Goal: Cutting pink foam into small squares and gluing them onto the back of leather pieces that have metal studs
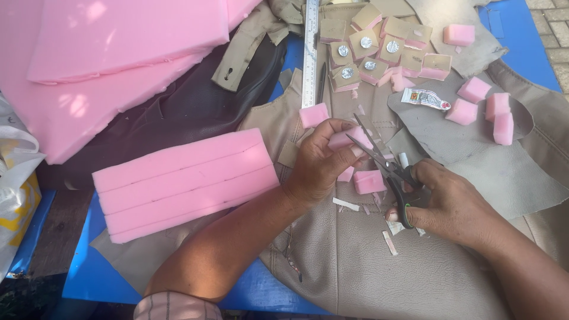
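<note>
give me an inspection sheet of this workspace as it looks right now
surface: blue table mostly covered by beige leatherette sheet
job's things: small pink foam piece pinched in left hand; scissors in right hand, blades open at the piece; scored pink foam block beside the left forearm
clutter: loose pink foam cubes, beige-wrapped cubes with silver discs, metal ruler, small glue tube, offcut slivers, dark material
grippers: both hands busy, bare
cables: nothing seen
surroundings: large pink foam slabs at far left, plastic bag, paving at top right
</note>
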